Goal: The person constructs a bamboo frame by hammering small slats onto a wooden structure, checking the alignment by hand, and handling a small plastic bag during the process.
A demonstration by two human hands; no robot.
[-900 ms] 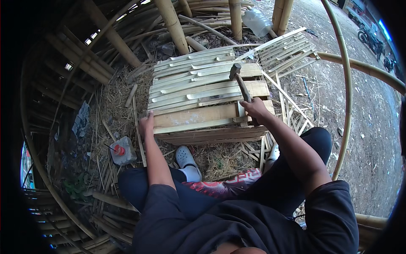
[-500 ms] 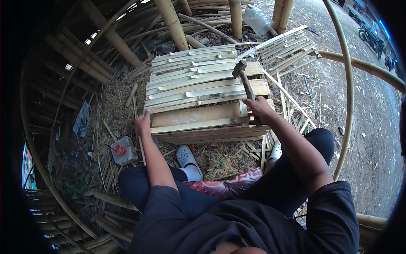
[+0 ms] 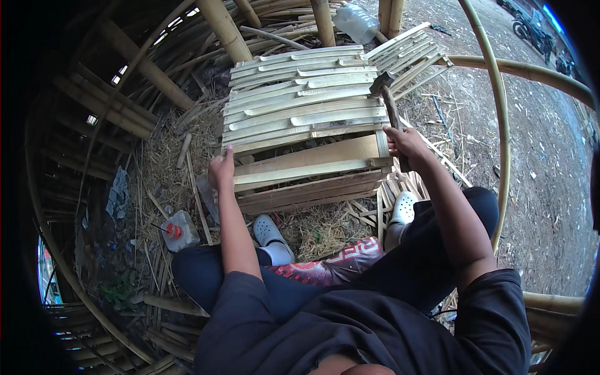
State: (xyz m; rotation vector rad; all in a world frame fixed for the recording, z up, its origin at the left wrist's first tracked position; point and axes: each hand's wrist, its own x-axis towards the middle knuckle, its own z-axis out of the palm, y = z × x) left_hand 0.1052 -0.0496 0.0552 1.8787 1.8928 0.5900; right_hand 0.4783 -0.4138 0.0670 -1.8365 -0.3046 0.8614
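Bamboo offcuts littered the ground; left hand gripped the slatted panel edge, right hand held the hammer raised: strike squarely.

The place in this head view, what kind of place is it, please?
Probably an open-air bamboo workshop. The ground is bare dirt with straw and offcuts, thick bamboo poles frame the spot, and the right hand holds a hammer over a crate of split bamboo slats, steadied by the left hand.
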